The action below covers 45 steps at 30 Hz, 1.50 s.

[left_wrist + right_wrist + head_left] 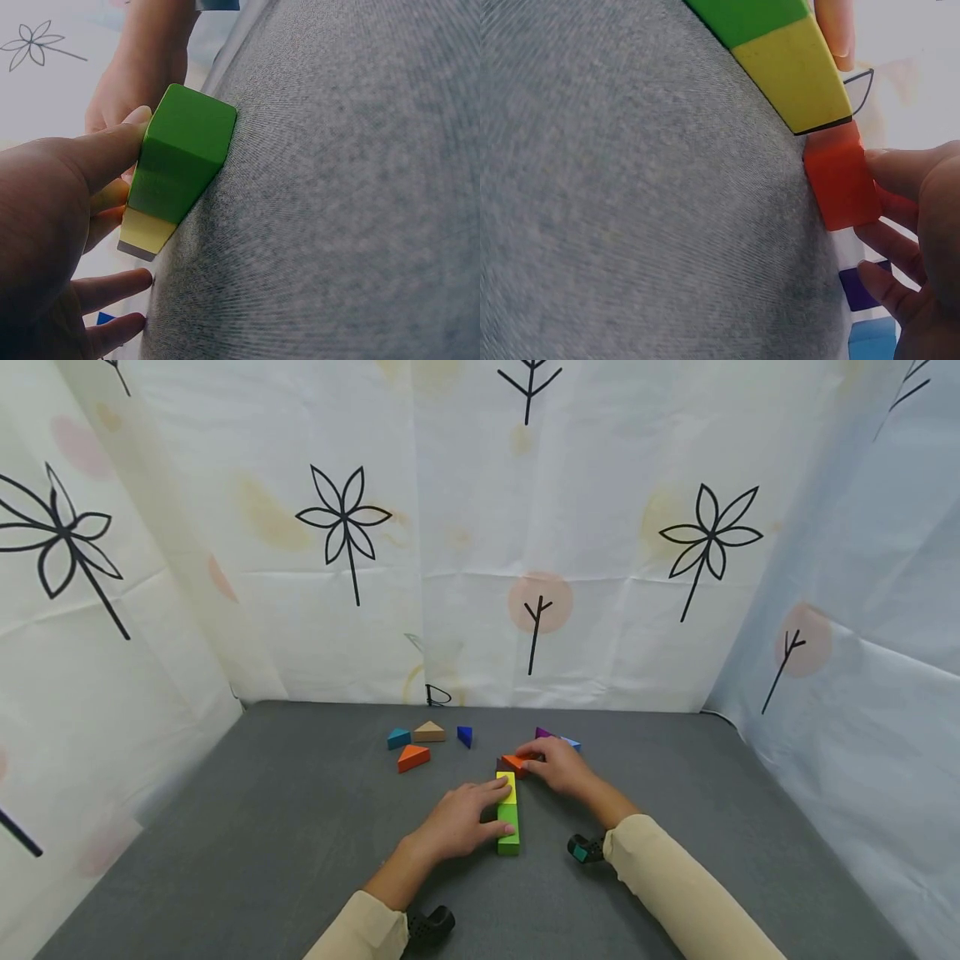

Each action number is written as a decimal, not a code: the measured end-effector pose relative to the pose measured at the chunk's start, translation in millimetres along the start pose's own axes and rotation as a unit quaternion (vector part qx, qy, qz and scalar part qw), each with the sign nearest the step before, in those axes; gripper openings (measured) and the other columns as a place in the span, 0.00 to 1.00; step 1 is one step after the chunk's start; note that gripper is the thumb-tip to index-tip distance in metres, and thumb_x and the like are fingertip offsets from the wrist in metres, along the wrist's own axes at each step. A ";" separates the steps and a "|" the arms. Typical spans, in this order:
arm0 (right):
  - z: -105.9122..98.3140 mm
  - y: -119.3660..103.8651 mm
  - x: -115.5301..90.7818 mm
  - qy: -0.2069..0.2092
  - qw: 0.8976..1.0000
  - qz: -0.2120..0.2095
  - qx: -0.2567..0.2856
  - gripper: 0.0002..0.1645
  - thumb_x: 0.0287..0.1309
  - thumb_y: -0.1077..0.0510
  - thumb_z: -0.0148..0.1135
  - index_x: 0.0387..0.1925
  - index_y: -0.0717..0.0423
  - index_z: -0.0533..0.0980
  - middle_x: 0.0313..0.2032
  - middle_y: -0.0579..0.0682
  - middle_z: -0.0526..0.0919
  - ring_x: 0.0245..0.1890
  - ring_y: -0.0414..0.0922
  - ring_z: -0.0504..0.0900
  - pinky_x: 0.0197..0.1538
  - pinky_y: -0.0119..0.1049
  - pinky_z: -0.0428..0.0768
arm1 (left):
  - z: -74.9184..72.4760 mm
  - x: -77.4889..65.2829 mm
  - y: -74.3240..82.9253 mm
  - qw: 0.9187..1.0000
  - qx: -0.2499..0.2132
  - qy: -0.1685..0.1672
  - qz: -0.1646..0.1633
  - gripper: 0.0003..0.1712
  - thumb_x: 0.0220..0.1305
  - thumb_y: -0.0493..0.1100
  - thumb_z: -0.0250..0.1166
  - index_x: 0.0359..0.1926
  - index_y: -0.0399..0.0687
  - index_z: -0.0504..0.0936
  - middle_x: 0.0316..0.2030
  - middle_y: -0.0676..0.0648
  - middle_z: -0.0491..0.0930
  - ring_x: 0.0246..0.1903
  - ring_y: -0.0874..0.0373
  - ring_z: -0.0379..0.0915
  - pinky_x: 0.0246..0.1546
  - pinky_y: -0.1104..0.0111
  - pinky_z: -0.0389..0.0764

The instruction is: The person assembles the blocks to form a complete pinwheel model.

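Observation:
A green block (pixel 508 835) and a yellow block (pixel 506 787) lie end to end on the grey table. My left hand (pixel 459 820) rests over them, its thumb on top of the green block (pixel 184 150) and fingers on the yellow one. At the yellow block's far end, my right hand (pixel 564 768) pinches an orange triangular block (pixel 844 180) between thumb and fingers. A dark block (pixel 501 765) shows beside the orange one, mostly hidden. Whether the orange block touches the yellow block (pixel 795 79) I cannot tell.
Left of the row lie a teal triangular block (pixel 399 739), a natural wood one (pixel 430 732), another orange one (pixel 414 758) and a dark blue one (pixel 465 737). Behind my right hand are a purple block (pixel 543 732) and a light blue block (pixel 572 744). Patterned curtains (pixel 465 527) enclose the table.

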State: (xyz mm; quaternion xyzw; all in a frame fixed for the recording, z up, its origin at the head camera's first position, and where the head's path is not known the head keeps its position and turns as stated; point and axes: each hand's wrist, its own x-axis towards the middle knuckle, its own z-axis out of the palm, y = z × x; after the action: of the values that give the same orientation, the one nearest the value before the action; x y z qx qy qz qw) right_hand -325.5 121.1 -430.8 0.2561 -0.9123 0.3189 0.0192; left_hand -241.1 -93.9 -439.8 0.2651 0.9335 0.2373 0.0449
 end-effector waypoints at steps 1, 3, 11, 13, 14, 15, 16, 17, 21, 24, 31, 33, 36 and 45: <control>0.9 0.5 0.1 0.000 1.000 0.000 0.002 0.14 0.62 0.62 0.64 0.49 0.57 0.83 0.43 0.49 0.84 0.42 0.46 0.79 0.48 0.46 0.78 | 0.1 0.1 -0.1 1.000 0.000 0.000 -0.001 0.37 0.64 0.65 0.61 0.70 0.58 0.68 0.70 0.57 0.61 0.66 0.48 0.61 0.62 0.45 0.61; 2.2 1.1 0.3 0.001 1.000 -0.005 0.001 0.14 0.62 0.63 0.64 0.49 0.58 0.83 0.44 0.50 0.84 0.43 0.47 0.80 0.48 0.46 0.78 | 0.3 0.4 -0.1 1.000 0.000 -0.001 -0.002 0.37 0.63 0.65 0.61 0.70 0.58 0.68 0.70 0.57 0.61 0.66 0.48 0.61 0.61 0.45 0.61; 3.5 0.7 0.5 0.003 1.000 -0.008 0.003 0.13 0.62 0.63 0.64 0.48 0.55 0.83 0.44 0.48 0.84 0.44 0.47 0.80 0.49 0.47 0.78 | 0.1 1.3 -0.1 1.000 0.000 -0.005 -0.006 0.37 0.64 0.66 0.60 0.70 0.59 0.68 0.70 0.58 0.61 0.66 0.48 0.61 0.62 0.45 0.60; 3.4 0.0 0.2 0.001 1.000 -0.009 0.006 0.13 0.62 0.63 0.64 0.49 0.55 0.83 0.44 0.49 0.84 0.45 0.47 0.80 0.50 0.47 0.78 | -0.4 1.0 0.3 1.000 -0.001 -0.004 -0.005 0.37 0.63 0.66 0.60 0.70 0.58 0.69 0.70 0.57 0.61 0.66 0.48 0.61 0.61 0.45 0.61; 3.3 -0.2 0.0 0.001 1.000 -0.011 0.006 0.14 0.62 0.63 0.64 0.49 0.55 0.83 0.44 0.49 0.84 0.45 0.47 0.80 0.50 0.47 0.78 | -0.5 0.9 0.5 1.000 -0.002 -0.003 -0.005 0.37 0.63 0.65 0.60 0.70 0.58 0.69 0.70 0.57 0.62 0.66 0.48 0.61 0.61 0.44 0.61; 3.2 -0.7 -0.1 0.000 1.000 -0.012 0.008 0.14 0.62 0.63 0.64 0.49 0.55 0.83 0.44 0.49 0.84 0.45 0.48 0.80 0.50 0.47 0.77 | -0.8 0.8 0.8 1.000 -0.003 -0.003 -0.005 0.37 0.64 0.65 0.60 0.70 0.58 0.69 0.70 0.57 0.62 0.66 0.48 0.61 0.61 0.45 0.61; 3.1 -0.9 -0.1 0.000 1.000 -0.015 0.009 0.13 0.62 0.63 0.63 0.49 0.55 0.83 0.44 0.49 0.84 0.45 0.48 0.80 0.50 0.47 0.77 | -1.1 0.6 1.1 1.000 -0.003 -0.002 -0.005 0.37 0.64 0.65 0.60 0.70 0.58 0.69 0.70 0.57 0.62 0.66 0.48 0.61 0.61 0.44 0.61; 3.1 -1.2 -0.2 0.000 1.000 -0.016 0.010 0.13 0.62 0.63 0.63 0.49 0.55 0.83 0.44 0.49 0.84 0.45 0.48 0.80 0.50 0.47 0.77 | -1.3 0.3 1.2 1.000 -0.003 -0.001 -0.004 0.37 0.64 0.65 0.61 0.70 0.57 0.69 0.70 0.57 0.62 0.66 0.48 0.61 0.61 0.44 0.61; 3.7 -1.9 0.0 -0.003 1.000 -0.019 0.012 0.13 0.63 0.62 0.63 0.49 0.55 0.83 0.45 0.49 0.84 0.45 0.48 0.80 0.49 0.47 0.77 | -1.7 0.2 1.2 1.000 -0.004 0.000 -0.003 0.37 0.64 0.65 0.60 0.70 0.57 0.69 0.70 0.57 0.62 0.66 0.48 0.61 0.61 0.45 0.61; 4.5 -1.8 0.1 -0.004 1.000 -0.019 0.009 0.13 0.63 0.62 0.63 0.49 0.55 0.83 0.44 0.49 0.84 0.45 0.48 0.80 0.49 0.47 0.78 | -1.2 0.8 0.4 1.000 -0.002 0.000 -0.001 0.37 0.64 0.65 0.60 0.70 0.57 0.69 0.70 0.57 0.62 0.66 0.48 0.61 0.61 0.45 0.62; 3.6 -2.0 0.2 -0.004 1.000 -0.024 0.015 0.14 0.63 0.63 0.62 0.50 0.58 0.82 0.45 0.49 0.84 0.45 0.48 0.80 0.48 0.47 0.78 | -0.4 0.9 -0.1 1.000 -0.003 0.000 -0.003 0.37 0.64 0.65 0.60 0.70 0.57 0.69 0.70 0.57 0.61 0.66 0.48 0.61 0.61 0.45 0.61; 1.5 -2.6 -0.2 -0.002 1.000 -0.020 0.023 0.14 0.64 0.62 0.62 0.50 0.59 0.82 0.44 0.50 0.84 0.44 0.48 0.80 0.47 0.45 0.78 | -0.4 0.8 -0.1 1.000 -0.004 0.001 -0.002 0.37 0.64 0.65 0.60 0.70 0.57 0.69 0.70 0.57 0.61 0.66 0.47 0.61 0.61 0.44 0.61; -3.1 -3.6 -0.6 0.006 0.999 -0.011 0.030 0.14 0.65 0.62 0.61 0.51 0.60 0.81 0.44 0.50 0.83 0.42 0.47 0.80 0.45 0.44 0.79 | -0.5 0.3 0.1 1.000 -0.004 0.003 0.001 0.37 0.64 0.64 0.61 0.70 0.57 0.69 0.70 0.57 0.61 0.66 0.48 0.61 0.61 0.45 0.61; -18.0 -2.3 0.8 0.041 0.999 0.003 -0.006 0.14 0.65 0.59 0.62 0.49 0.59 0.82 0.44 0.51 0.83 0.40 0.47 0.78 0.43 0.43 0.78 | -1.2 -0.9 0.5 1.000 0.004 0.006 0.006 0.37 0.64 0.64 0.61 0.70 0.57 0.69 0.70 0.56 0.63 0.65 0.49 0.62 0.60 0.46 0.63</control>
State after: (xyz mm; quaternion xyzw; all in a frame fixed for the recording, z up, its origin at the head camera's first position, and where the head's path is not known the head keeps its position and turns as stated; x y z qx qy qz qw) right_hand -327.5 129.9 -415.1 0.2398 -0.9136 0.3235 0.0569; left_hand -240.3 -94.5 -438.6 0.2691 0.9331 0.2355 0.0373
